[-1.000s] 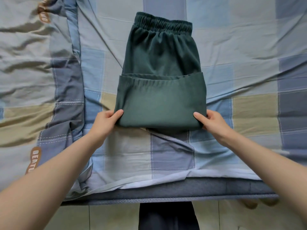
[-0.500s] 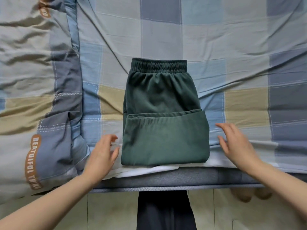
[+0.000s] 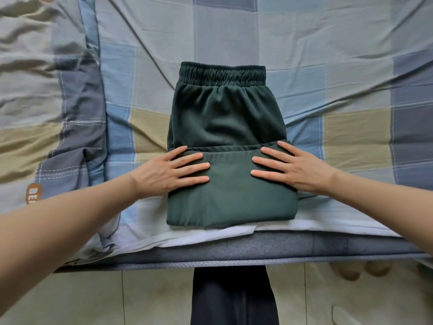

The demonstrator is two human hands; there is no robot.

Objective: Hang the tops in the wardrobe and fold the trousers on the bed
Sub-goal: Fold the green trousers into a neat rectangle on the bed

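Observation:
Dark green trousers (image 3: pixel 225 118) lie folded on the bed near its front edge, elastic waistband at the far end and the folded-up legs layered over the near half. My left hand (image 3: pixel 168 171) rests flat on the left side of the folded layer, fingers straight and spread. My right hand (image 3: pixel 293 167) lies flat on the right side in the same way. Both palms press the fabric down. No tops or wardrobe are in view.
The bed carries a checked blue, grey and beige sheet (image 3: pixel 328 66). A crumpled duvet (image 3: pixel 46 102) with a brown label lies along the left. The grey mattress edge (image 3: pixel 234 252) runs across the front, with tiled floor (image 3: pixel 93 299) and my dark-clad legs (image 3: pixel 234 299) below it.
Both hands let go of the trousers' near edge, lifted apart beside the garment, then came down flat onto the folded layer. The trousers now lie close to the bed's front edge.

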